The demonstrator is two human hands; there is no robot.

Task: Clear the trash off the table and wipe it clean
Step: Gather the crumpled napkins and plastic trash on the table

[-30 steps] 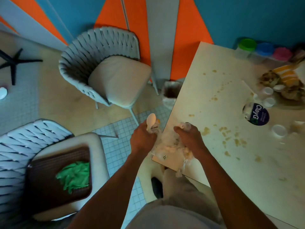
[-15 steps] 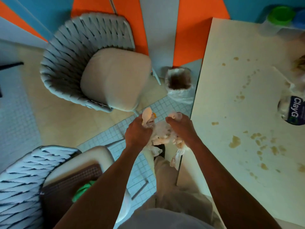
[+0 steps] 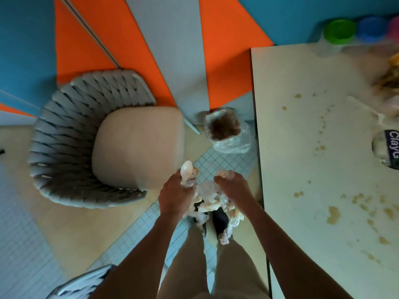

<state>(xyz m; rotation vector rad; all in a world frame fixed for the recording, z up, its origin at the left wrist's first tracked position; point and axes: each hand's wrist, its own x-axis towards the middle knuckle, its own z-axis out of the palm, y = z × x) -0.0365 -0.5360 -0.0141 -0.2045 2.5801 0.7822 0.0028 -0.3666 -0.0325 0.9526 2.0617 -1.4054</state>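
Both hands hold one bundle of crumpled wrappers and tissue (image 3: 212, 196) over the floor, left of the table. My left hand (image 3: 176, 194) grips its left side together with a white plastic spoon (image 3: 186, 170) that sticks up. My right hand (image 3: 232, 186) is closed on its right side. Loose ends of the trash hang down over my legs. The pale table (image 3: 302, 126) on the right carries many brown stains (image 3: 333, 214). A small bin lined with a clear bag (image 3: 226, 131) stands on the floor by the table's far left corner, ahead of my hands.
A grey woven chair with a beige cushion (image 3: 138, 145) stands left of the bin. On the table's far right are a ClayG tub (image 3: 388, 147), more food litter (image 3: 388, 80) and coloured lidded jars (image 3: 340, 31). Another chair's edge (image 3: 82, 283) shows at the bottom left.
The bundle has left the table's edge and moved left over the floor, with both hands on it. My view has swung toward the bin, which is now closer and straight ahead.
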